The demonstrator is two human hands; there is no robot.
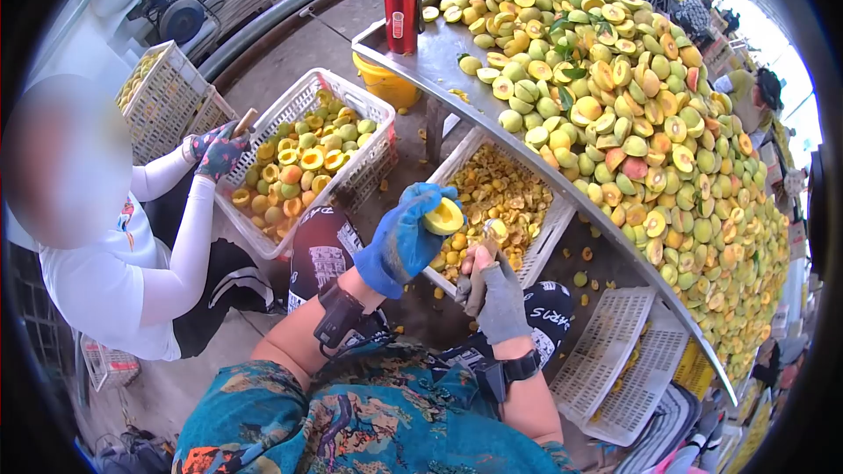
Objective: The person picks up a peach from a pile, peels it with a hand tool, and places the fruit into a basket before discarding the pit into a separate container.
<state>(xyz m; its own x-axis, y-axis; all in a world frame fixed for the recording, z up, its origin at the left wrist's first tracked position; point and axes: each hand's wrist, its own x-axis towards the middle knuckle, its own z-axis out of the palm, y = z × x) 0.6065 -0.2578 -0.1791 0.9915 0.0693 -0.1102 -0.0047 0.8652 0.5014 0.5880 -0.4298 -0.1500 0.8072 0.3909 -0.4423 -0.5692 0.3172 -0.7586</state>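
My left hand (406,241), in a blue glove, grips a halved yellow-green fruit (444,218) with its hollowed cut face showing. To its right, my right hand (497,294), in a grey glove with bare fingertips, is closed around a small tool (490,230); a yellowish piece sits at the tool's tip. The two hands are a little apart. Below them stands a white crate (546,250) full of small yellow fruit scraps and pits (500,189).
Halved fruits (615,88) are heaped on a metal table (421,70) with a red flask (402,13). At left a gloved co-worker (114,290) sits by a crate of fruit (373,105). A yellow bucket (386,83) and empty crates (606,351) stand nearby.
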